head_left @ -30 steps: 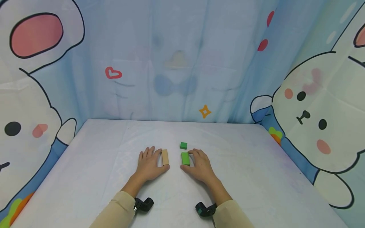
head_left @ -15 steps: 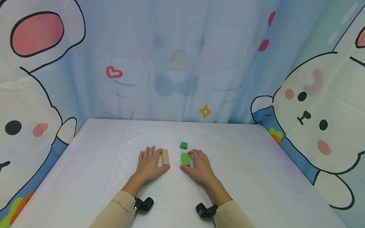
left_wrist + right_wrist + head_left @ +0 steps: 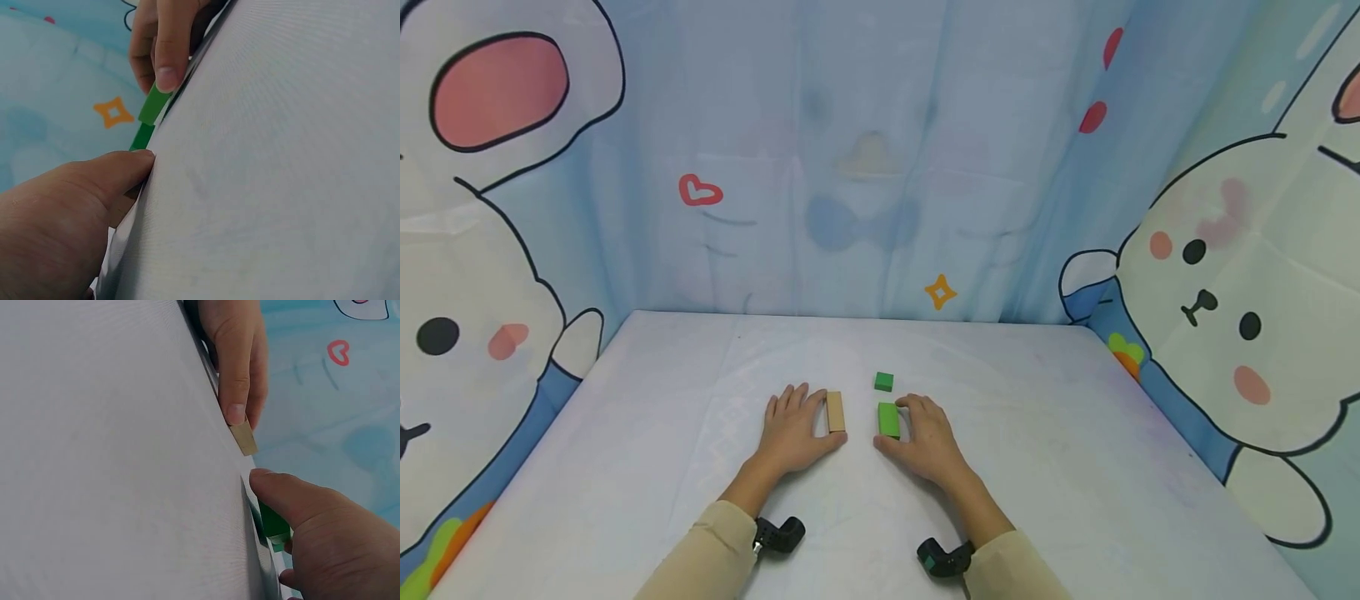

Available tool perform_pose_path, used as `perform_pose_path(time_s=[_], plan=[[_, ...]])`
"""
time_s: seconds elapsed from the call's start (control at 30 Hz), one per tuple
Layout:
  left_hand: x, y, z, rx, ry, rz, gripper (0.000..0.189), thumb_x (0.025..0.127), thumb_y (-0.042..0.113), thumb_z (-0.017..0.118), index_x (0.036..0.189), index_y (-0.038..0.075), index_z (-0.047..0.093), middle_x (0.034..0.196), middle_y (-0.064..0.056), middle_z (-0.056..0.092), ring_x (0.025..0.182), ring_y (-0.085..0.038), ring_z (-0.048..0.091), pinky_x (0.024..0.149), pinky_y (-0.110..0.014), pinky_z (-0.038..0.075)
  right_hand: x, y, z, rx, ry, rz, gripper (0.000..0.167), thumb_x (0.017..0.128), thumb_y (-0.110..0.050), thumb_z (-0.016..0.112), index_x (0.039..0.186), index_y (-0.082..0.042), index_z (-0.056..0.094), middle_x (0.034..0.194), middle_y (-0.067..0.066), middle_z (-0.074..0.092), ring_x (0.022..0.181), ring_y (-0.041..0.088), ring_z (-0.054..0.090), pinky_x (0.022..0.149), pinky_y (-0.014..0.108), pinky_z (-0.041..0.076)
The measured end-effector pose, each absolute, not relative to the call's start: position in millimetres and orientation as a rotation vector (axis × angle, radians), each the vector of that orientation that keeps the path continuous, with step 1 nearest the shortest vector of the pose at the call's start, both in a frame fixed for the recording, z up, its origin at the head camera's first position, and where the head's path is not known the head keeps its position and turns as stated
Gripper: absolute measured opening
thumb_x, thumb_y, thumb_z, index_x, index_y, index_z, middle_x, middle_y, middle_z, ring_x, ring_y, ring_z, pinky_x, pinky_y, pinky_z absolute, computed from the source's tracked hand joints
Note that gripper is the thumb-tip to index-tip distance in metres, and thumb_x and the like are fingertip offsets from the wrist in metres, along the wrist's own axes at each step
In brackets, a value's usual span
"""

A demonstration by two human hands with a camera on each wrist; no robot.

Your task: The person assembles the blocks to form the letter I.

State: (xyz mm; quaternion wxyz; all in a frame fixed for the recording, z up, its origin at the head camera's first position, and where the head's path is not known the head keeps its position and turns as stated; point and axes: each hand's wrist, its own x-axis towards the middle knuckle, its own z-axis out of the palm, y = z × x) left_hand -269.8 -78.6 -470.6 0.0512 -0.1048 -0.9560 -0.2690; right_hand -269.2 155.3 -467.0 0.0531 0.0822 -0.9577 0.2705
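On the white table, my left hand (image 3: 792, 433) pinches a plain wooden block (image 3: 835, 412) by its two ends, with thumb at the near end and index finger at the far end. To its right, a light green block (image 3: 888, 420) sits between the thumb and index finger of my right hand (image 3: 925, 437). Just beyond that block lies a smaller green block (image 3: 883, 382), touched by neither hand. In the right wrist view, the wooden block (image 3: 245, 439) shows under the left fingertips. The left wrist view shows the light green block (image 3: 154, 106) below the right thumb.
A white cloth covers the table (image 3: 1075, 467). Behind it hangs a light blue curtain (image 3: 760, 233) printed with rabbits. Each wrist wears a black camera, one on the left (image 3: 779, 536) and one on the right (image 3: 943, 558).
The light green block and my right hand have edged very slightly toward the near side, widening the gap to the small green block. My left hand and the wooden block look still.
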Motion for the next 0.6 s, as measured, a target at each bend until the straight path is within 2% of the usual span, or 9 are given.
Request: perform_pose_path(time_s=[0.6], plan=[[-268.8,-78.5,-472.1,-0.320,-2.903,-0.807,0.079,0.089,0.053,0.073,0.151,0.009,0.051,0.160,-0.025,0.040,0.153,-0.047,0.029,0.124,-0.067,0.018,-262.9,154.1,-463.4,0.225,-2.921,0.858,0.068,0.086,-0.040,0.082,0.140,-0.010,0.054,0.153,0.018,0.051,0.145,0.039,0.045,0.116,0.060,0.041]])
